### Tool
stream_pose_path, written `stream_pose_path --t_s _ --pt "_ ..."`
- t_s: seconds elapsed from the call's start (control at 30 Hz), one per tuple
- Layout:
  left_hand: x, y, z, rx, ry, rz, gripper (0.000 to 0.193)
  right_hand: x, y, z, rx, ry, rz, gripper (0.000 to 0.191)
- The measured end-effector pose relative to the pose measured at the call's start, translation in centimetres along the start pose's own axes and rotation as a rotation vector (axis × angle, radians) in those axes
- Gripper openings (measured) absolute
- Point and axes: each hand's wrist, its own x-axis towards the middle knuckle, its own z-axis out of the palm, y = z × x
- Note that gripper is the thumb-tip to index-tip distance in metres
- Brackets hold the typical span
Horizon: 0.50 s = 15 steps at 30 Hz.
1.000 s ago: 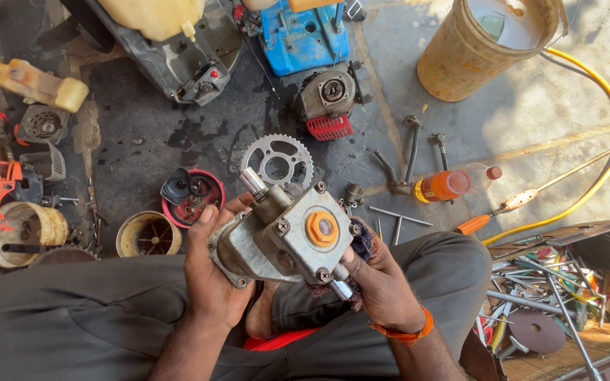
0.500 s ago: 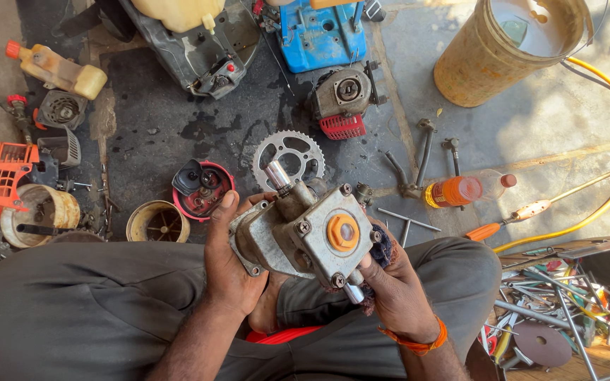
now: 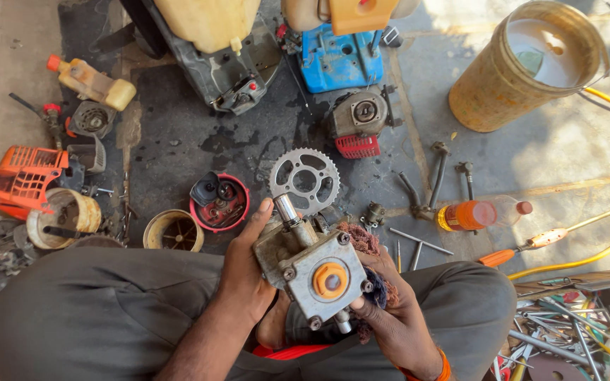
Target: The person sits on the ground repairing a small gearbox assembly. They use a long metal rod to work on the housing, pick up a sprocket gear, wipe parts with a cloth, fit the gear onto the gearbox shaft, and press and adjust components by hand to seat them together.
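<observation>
Sitting over an oil-stained floor (image 3: pixel 178 152) strewn with engine parts, the person holds a grey metal pump housing (image 3: pixel 312 271) above the lap, clear of the ground. Its square cover plate looks bolted on at the corners with an orange cap at the centre, so assembly seems well along; the toothed sprocket (image 3: pixel 305 180) lies unfitted just beyond it. The left hand (image 3: pixel 245 271) wraps the housing's side, the right hand (image 3: pixel 390 317) cradles it from below with a rag.
</observation>
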Motion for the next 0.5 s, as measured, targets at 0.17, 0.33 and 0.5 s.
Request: stream_pose_path --t_s 0.17,0.33,0.5 --pt "0.5 -0.6 -0.6 -0.141 -0.174 -0.076 0.042 0.5 -2.3 1.1 -0.306 -0.019 -0.127 0.052" --pt "0.2 -0.2 -0.5 -0.126 -0.168 -0.136 0.040 1.5 -4.7 1.9 -0.453 -0.089 -0.170 0.052" --pt "0.0 1.1 -0.3 -0.114 -0.222 -0.267 0.041 1.7 -6.0 2.6 -0.561 -0.118 -0.190 0.056"
